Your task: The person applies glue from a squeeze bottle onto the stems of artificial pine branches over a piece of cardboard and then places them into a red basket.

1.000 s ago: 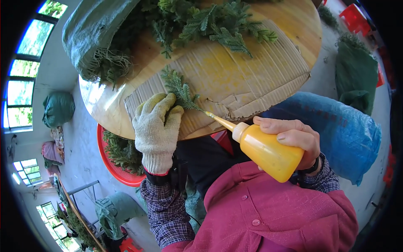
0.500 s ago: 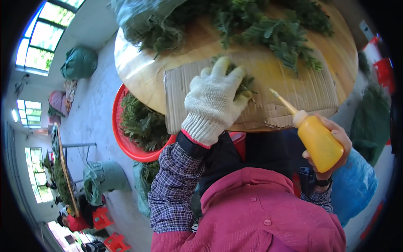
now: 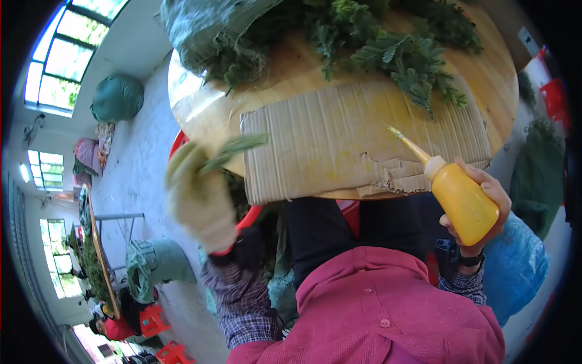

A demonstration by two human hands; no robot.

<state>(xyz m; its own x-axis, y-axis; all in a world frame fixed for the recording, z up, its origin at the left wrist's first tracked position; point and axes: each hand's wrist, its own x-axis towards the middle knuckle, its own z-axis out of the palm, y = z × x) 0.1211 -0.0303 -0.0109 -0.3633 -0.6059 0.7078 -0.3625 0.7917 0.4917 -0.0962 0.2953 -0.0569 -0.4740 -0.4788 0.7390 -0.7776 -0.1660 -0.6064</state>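
Observation:
My left hand (image 3: 200, 197), in a cream knitted glove and smeared by motion, is closed on a green leafy sprig (image 3: 244, 144) that sticks out past the cardboard's left edge. Below that hand is a red basket (image 3: 177, 141), mostly covered by the glove and forearm. Bare fingers of my right hand (image 3: 497, 195) wrap round a yellow squeeze bottle (image 3: 464, 205). Its long narrow nozzle points up and left, above the corrugated cardboard sheet (image 3: 303, 148). Yellow stains mark the cardboard, and its near edge is torn.
A round wooden table (image 3: 203, 130) carries the cardboard. Green leafy branches (image 3: 418, 67) and a pale green bag (image 3: 209, 30) lie at its far side. A blue plastic bag (image 3: 518, 267) stands at my right. Farther left are a green sack (image 3: 160, 261), another table and a person in red (image 3: 118, 327).
My left hand has lifted off the cardboard and swung left over the basket, carrying the green sprig. The right hand and the bottle have barely moved.

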